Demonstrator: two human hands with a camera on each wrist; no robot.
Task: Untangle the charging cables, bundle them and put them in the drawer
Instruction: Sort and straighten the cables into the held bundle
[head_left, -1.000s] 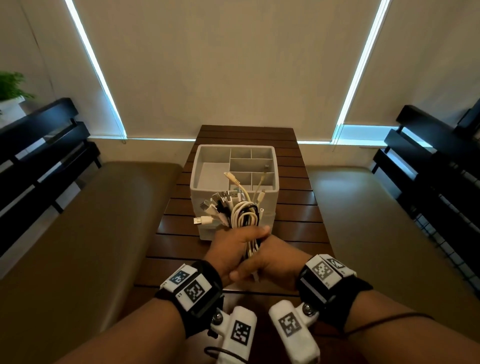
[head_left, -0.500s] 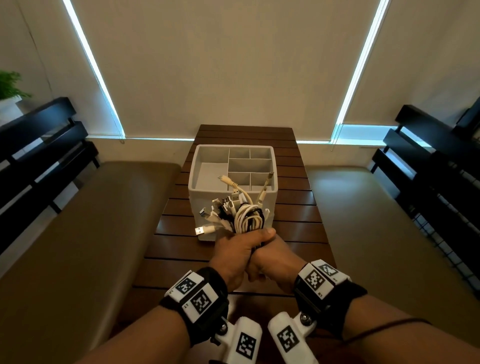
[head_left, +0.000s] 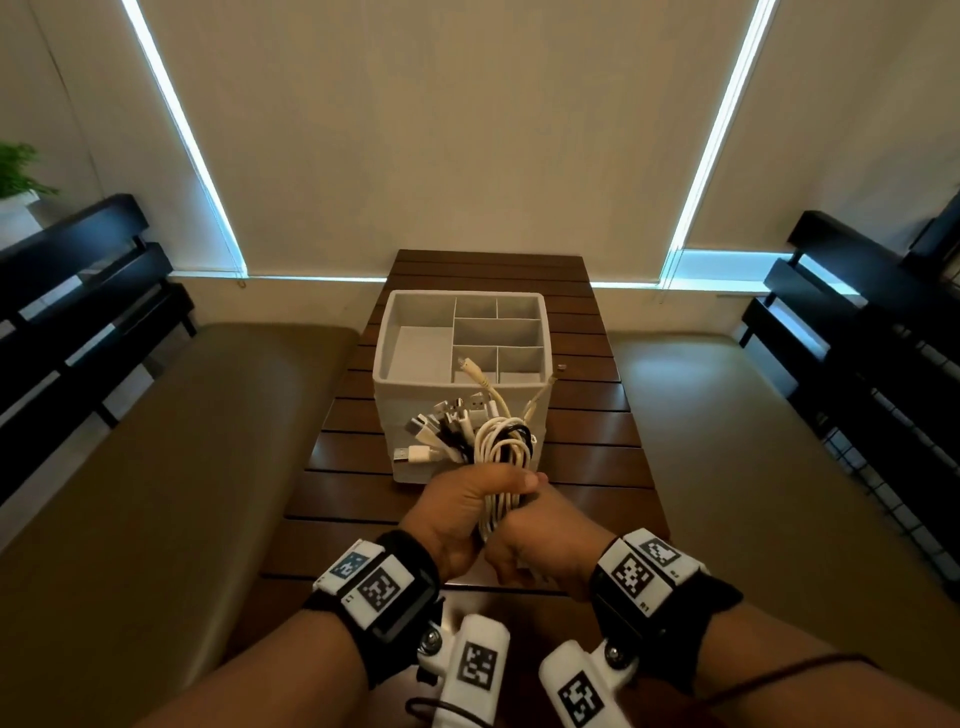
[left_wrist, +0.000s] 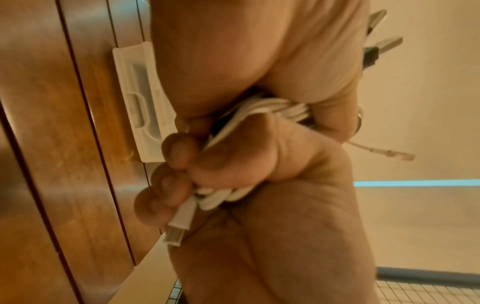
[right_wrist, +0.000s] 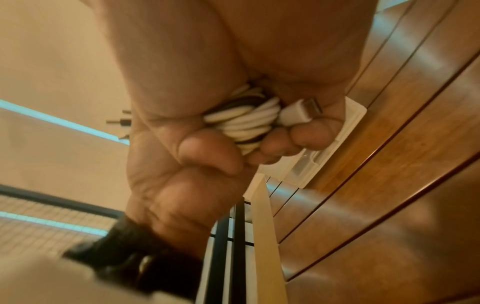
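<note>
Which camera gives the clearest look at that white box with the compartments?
The head view: the white organizer stands on the table, its compartments visible from above. Both wrist views show only a strip of it behind the hands.

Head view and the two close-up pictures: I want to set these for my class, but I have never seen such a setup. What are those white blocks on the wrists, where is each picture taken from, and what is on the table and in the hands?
No robot here: a person works with bare hands. The wrist bands carry printed marker squares and small white cameras.

The wide picture comes from a camera on the person's head, looking down. The two close-ups come from those wrist cameras, looking along each hand at the fingers.

On the slatted wooden table stands a grey organizer box with divided compartments; they look empty.

The left hand and the right hand both grip one bundle of charging cables, mostly white with some black, above the table. Plugs fan out from its top.

A small thing lies right of the box, too small to name.
</note>
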